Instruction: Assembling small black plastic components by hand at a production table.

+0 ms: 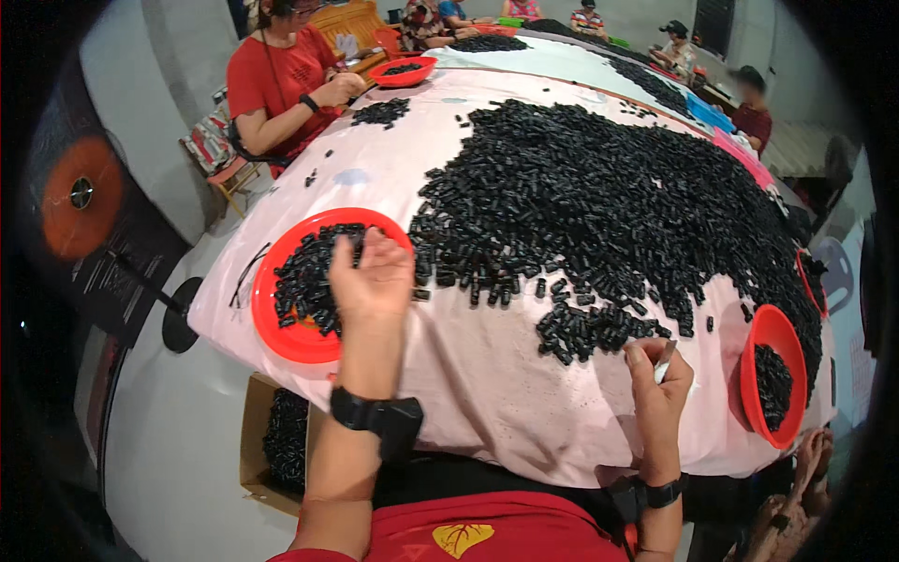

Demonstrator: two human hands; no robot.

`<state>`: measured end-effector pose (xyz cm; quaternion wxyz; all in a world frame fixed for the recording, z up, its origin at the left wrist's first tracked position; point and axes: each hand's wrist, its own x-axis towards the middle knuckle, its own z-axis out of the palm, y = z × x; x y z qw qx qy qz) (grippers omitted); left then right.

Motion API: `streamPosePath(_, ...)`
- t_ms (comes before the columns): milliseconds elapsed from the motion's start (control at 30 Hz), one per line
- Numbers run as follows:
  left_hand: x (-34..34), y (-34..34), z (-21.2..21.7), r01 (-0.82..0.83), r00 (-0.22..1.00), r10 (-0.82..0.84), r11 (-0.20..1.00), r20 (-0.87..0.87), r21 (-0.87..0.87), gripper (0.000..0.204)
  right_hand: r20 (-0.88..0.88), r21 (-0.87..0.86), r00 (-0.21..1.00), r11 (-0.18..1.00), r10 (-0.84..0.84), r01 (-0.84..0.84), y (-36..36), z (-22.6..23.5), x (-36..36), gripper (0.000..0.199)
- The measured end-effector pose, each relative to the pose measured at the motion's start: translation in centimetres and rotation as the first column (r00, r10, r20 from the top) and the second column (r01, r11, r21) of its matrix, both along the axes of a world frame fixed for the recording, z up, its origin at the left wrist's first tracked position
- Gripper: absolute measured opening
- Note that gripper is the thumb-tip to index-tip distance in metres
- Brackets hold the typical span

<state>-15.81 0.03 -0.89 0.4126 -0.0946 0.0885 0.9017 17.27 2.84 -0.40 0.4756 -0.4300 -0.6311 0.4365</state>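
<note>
Sorting small black parts on a pink cloth table [496, 393]

A huge heap of black parts [609, 197] remains far right; the near-left red bowl [281, 332] is partly filled. Left hand [373, 276] hovers over it, fingers loosely apart; right hand [658, 375] pinches a thin metal tool [665, 361].

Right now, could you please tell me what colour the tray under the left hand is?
The tray is bright red, seen best in the head view.

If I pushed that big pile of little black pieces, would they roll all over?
Probably they'd slide and scatter: the black pieces lie loose on the pale cloth. They look small, hard and light. The left hand reaches over more in a red bowl.
</note>
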Motion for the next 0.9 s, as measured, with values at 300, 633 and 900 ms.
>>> streamPosePath(300,9.1,1.3,1.0,0.212,0.12,-0.636,0.766,-0.762,-0.607,0.019,-0.056,0.05,0.998,0.999,-0.017,0.02,0.6,-0.3,0.8,0.014)
streamPosePath(633,12.0,2.4,-3.7,-0.436,-0.683,-0.416,0.892,-0.601,-0.122,0.019,-0.008,0.109,0.998,0.992,0.057,-0.056,0.6,-0.7,0.4,0.012)
streamPosePath(900,11.8,1.7,-1.4,0.519,0.004,-0.645,0.655,-0.764,-0.55,0.027,0.036,0.088,0.989,0.985,0.145,-0.147,0.1,-0.5,-0.1,0.01)
